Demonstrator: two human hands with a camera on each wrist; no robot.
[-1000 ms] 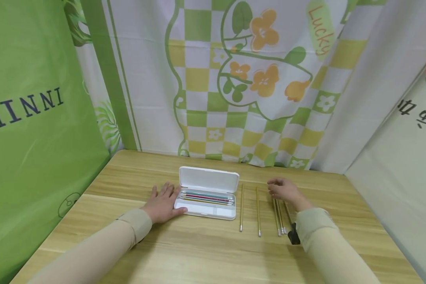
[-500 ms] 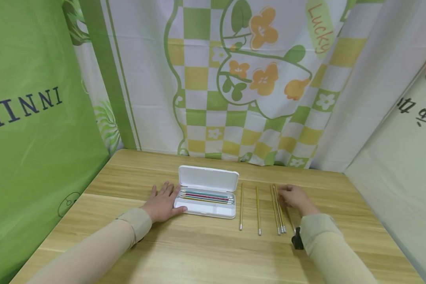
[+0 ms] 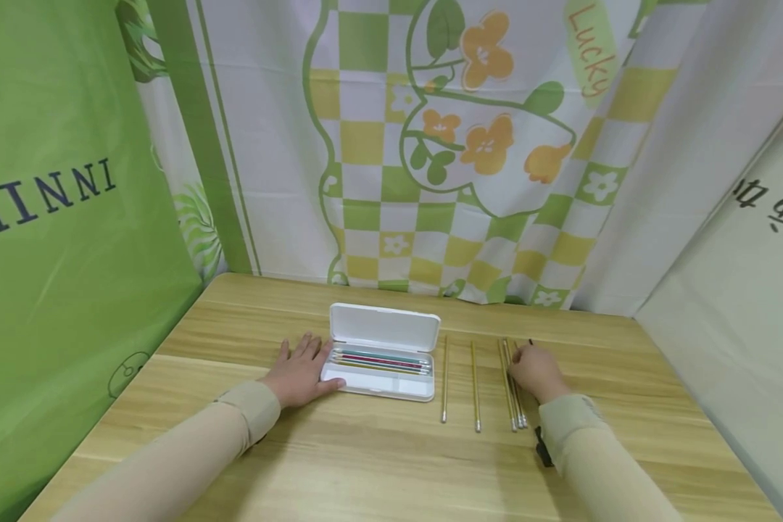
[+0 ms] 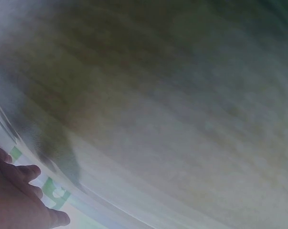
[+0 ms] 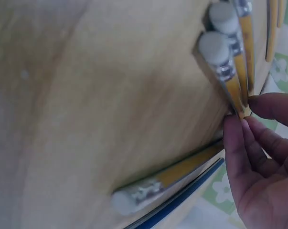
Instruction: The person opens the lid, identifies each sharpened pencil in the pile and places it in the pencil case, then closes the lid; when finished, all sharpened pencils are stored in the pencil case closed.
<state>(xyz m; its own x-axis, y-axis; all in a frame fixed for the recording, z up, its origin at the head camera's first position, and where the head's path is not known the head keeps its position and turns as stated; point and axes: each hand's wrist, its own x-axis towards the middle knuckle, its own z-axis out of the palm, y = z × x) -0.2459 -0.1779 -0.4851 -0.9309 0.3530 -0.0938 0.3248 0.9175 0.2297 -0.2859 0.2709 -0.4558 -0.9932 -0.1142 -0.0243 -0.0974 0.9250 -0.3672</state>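
Note:
In the head view my left hand lies flat with spread fingers, its thumb at the front left corner of an open white pencil case. Several pencils in blue, red and yellow lie in the case's back compartment. To the right, my right hand is over a cluster of yellow pencils with white erasers towards me. The right wrist view shows thumb and fingertips pinching a yellow pencil of that cluster. Below it lie another yellow pencil and a dark blue strip, partly behind the fingers.
Two single yellow pencils, one beside the case and one farther right, lie between it and the cluster. The wooden table ends at a patterned curtain, with a green cloth on the left.
My right hand has come down from above the far ends of the pencils to the right side of the cluster, and its fingertips have closed in. The left hand and case stay put.

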